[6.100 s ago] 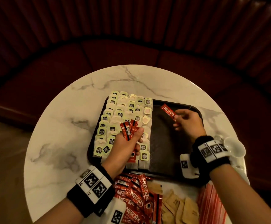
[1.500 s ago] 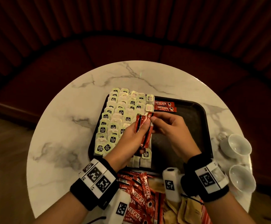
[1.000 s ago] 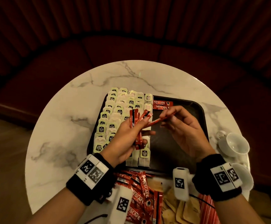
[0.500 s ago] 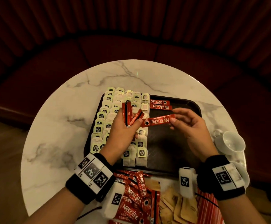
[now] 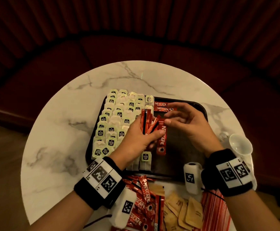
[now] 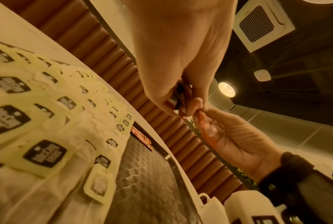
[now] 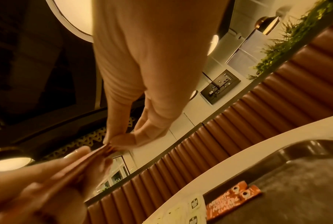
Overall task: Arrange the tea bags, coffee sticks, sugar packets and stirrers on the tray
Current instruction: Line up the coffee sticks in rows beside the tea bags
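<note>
Head view: left hand [image 5: 136, 136] grip around coffee sticks [image 5: 146, 121], right hand [image 5: 185, 124] pinching one stick [image 5: 162, 139], above tea-bag-crowded tray [image 5: 182, 147].

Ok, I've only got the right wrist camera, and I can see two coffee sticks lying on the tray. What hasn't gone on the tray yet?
Observer: At the near edge of the table, off the tray, lie loose coffee sticks, sugar packets and stirrers.
Operator: And the tea bags?
Observer: The tea bags cover the tray's left part in rows.
Operator: What are the hands holding?
Observer: The left hand grips a bunch of coffee sticks. The right hand pinches the top of one stick from it.
</note>
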